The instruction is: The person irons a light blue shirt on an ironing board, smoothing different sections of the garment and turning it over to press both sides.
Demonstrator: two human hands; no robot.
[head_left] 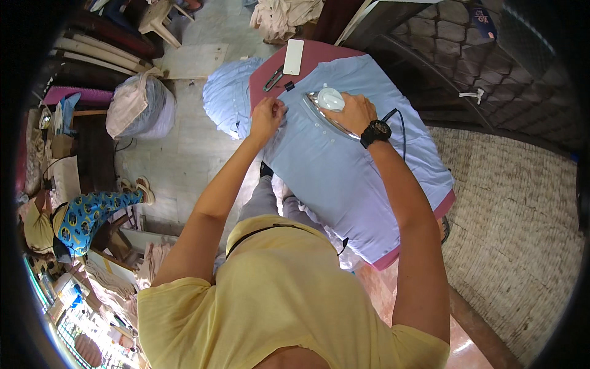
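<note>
A light-blue shirt [326, 160] with a row of small buttons lies spread over a maroon-covered ironing board [316, 56]. My right hand [355, 115] is wrapped round the handle of an iron [330, 99], whose metal soleplate rests on the shirt near its upper part. The iron's dark cord [403, 132] trails past my wrist. At the shirt's left edge, my left hand [267, 118] is closed, its curled fingers pinching the cloth. Thread snips [273, 79], a small black piece [290, 86] and a white phone-like slab [294, 57] lie on the board's far end.
Heaped light-blue garments [230, 95] sit left of the board. Beyond them stand a stuffed sack [140, 107] and a plastic stool [161, 21]. A dark metal grille [467, 67] borders the far right. Another person in blue patterned trousers [92, 218] is at the far left.
</note>
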